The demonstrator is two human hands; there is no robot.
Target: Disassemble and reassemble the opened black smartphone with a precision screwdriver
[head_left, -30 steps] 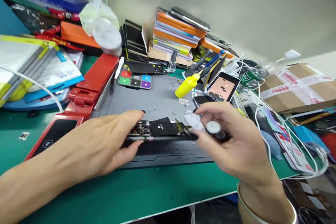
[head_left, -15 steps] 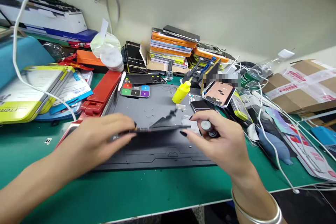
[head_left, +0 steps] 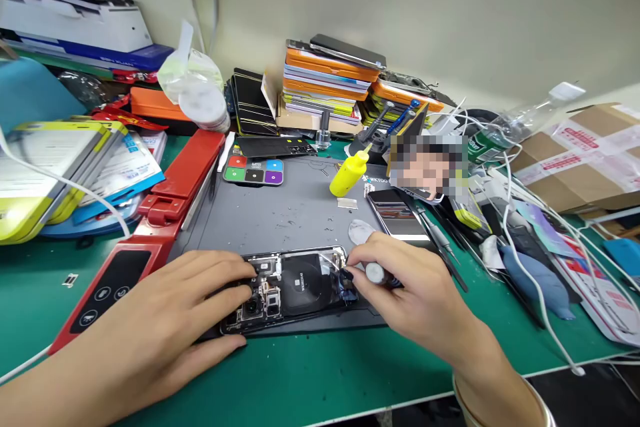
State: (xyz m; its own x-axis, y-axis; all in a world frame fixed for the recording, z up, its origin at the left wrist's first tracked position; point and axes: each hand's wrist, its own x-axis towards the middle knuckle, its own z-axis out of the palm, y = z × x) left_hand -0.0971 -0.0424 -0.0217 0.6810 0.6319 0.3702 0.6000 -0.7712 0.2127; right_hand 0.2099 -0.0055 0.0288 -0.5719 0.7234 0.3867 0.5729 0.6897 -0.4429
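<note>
An opened phone (head_left: 303, 283) lies flat near the front edge of the dark work mat (head_left: 295, 213), its inner parts facing up. My left hand (head_left: 195, 300) rests over the phone's left end, fingers on its camera area and thumb along the near side. At the phone's right end, my right hand (head_left: 400, 280) is closed around a screwdriver (head_left: 375, 273) with a round grey end. Its fingertips meet at a dark flex piece (head_left: 346, 285) there. The tool's far end is hard to make out.
A yellow bottle (head_left: 349, 173) and a coloured magnetic tray (head_left: 254, 171) stand on the mat. A red device (head_left: 170, 193) lies left, another phone (head_left: 397, 213) right. Stacked boxes (head_left: 330, 77) are behind; cables and tools crowd the right.
The phone, earlier held up edge-on between both hands, now lies flat with its inside showing. My left hand has moved onto it, and my right hand has come to its right end.
</note>
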